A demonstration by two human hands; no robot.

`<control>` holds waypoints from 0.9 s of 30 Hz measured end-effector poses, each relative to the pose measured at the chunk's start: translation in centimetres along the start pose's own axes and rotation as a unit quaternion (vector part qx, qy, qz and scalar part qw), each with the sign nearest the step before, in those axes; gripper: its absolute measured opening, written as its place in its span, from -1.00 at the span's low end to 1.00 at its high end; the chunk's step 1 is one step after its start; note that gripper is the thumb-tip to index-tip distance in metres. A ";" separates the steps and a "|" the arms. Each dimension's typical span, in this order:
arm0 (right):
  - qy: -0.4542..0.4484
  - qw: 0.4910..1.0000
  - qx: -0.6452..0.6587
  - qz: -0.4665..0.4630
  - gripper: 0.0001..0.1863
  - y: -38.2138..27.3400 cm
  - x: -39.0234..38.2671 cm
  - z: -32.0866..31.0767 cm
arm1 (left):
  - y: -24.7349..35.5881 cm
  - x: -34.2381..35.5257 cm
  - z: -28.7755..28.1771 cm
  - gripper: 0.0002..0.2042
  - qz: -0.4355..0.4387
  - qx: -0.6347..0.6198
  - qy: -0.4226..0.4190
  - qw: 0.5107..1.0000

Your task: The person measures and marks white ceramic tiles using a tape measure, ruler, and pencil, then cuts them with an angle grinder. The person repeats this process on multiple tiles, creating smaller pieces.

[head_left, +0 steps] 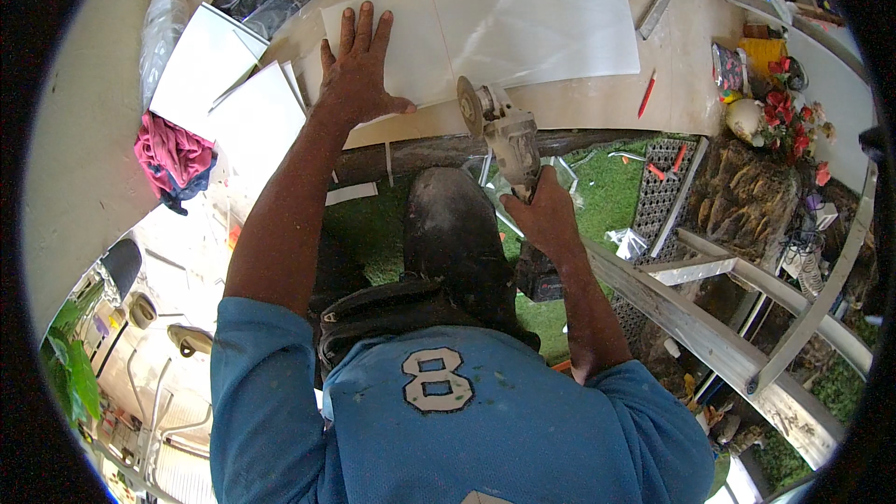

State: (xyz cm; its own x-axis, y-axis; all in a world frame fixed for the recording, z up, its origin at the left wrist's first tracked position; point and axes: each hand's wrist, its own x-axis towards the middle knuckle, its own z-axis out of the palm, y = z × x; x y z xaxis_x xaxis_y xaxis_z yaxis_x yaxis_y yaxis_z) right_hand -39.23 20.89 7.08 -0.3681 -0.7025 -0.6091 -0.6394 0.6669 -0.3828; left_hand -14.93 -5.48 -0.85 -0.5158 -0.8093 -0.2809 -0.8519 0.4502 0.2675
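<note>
My left hand [357, 75] lies flat with its fingers spread on the left end of a glossy white panel [551, 33]. A thin red line crosses that panel to the right of the hand. In my right hand [551, 217] is a dusty angle grinder [511, 142], gripped by its body. Its disc [469, 105] is near the panel's front edge, close to the red line. Whether the disc touches the panel, or spins, I cannot tell.
The panel rests on a pale board [607, 112], where a red pencil [647, 93] lies. More white panels [207, 65] and a pink cloth [173, 151] are at left. An aluminium ladder [709, 355] stands at right, near red flowers [793, 121]. Green turf [602, 191] lies below.
</note>
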 end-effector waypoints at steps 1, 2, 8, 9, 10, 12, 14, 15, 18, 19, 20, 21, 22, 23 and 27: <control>0.000 1.000 -0.002 -0.002 -0.33 0.0 0.0 0.0 | -0.1 0.0 0.1 0.59 -0.001 0.007 -0.002 1.000; -0.001 1.000 -0.004 -0.002 -0.33 -0.1 0.1 -0.1 | -0.2 0.1 0.3 0.59 0.000 0.004 0.000 1.000; -0.004 1.000 -0.013 -0.003 -0.35 -0.3 0.4 -0.2 | -0.9 0.2 1.1 0.64 0.039 0.011 0.049 0.998; -0.002 1.000 -0.011 -0.006 -0.36 -0.3 0.4 -0.2 | -0.9 0.2 1.2 0.64 0.040 0.009 0.049 0.998; 0.000 1.000 -0.008 -0.009 -0.36 -0.3 0.5 -0.2 | -0.9 0.2 1.1 0.64 0.028 0.018 0.022 0.999; 0.002 1.000 -0.009 -0.013 -0.36 -0.3 0.6 -0.2 | -0.7 0.1 1.1 0.61 0.016 0.005 0.022 1.000; 0.003 1.000 -0.015 -0.017 -0.36 -0.3 0.8 -0.1 | -0.5 0.1 0.9 0.60 0.004 0.002 0.008 1.000; 0.002 1.000 -0.017 -0.016 -0.36 -0.2 0.9 -0.1 | -0.5 0.1 0.8 0.60 0.004 0.001 0.009 1.000; 0.007 1.000 -0.016 -0.025 -0.35 -0.2 1.0 -0.1 | -0.5 0.1 0.7 0.63 0.026 0.007 0.038 0.999; 0.011 0.999 -0.010 -0.035 -0.35 -0.2 1.1 -0.2 | -0.5 0.1 0.7 0.65 0.020 0.026 0.015 0.999; 0.015 0.999 -0.005 -0.043 -0.36 -0.2 1.1 -0.2 | -0.5 0.1 0.6 0.64 0.025 0.009 0.039 0.999; 0.015 0.999 -0.003 -0.041 -0.36 -0.3 1.2 -0.2 | -0.4 0.1 0.6 0.62 0.014 0.007 0.027 1.000; 0.015 0.999 -0.001 -0.039 -0.36 -0.3 1.3 -0.2 | -0.3 0.1 0.6 0.61 0.006 0.006 0.017 1.000; 0.015 0.999 0.001 -0.039 -0.35 -0.3 1.4 -0.2 | -0.3 0.1 0.5 0.61 0.002 0.004 0.013 1.000; 0.023 0.999 -0.006 -0.040 -0.35 -0.6 1.9 -0.1 | -0.1 -0.1 0.1 0.61 0.003 0.011 0.012 1.000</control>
State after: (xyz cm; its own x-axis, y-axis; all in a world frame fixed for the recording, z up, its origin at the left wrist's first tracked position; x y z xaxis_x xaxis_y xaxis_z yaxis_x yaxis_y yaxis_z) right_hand -39.68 19.13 6.20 -0.3463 -0.7643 -0.5440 -0.6752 0.6056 -0.4210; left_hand -14.86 -5.40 -0.97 -0.5190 -0.8151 -0.2573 -0.8507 0.4631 0.2488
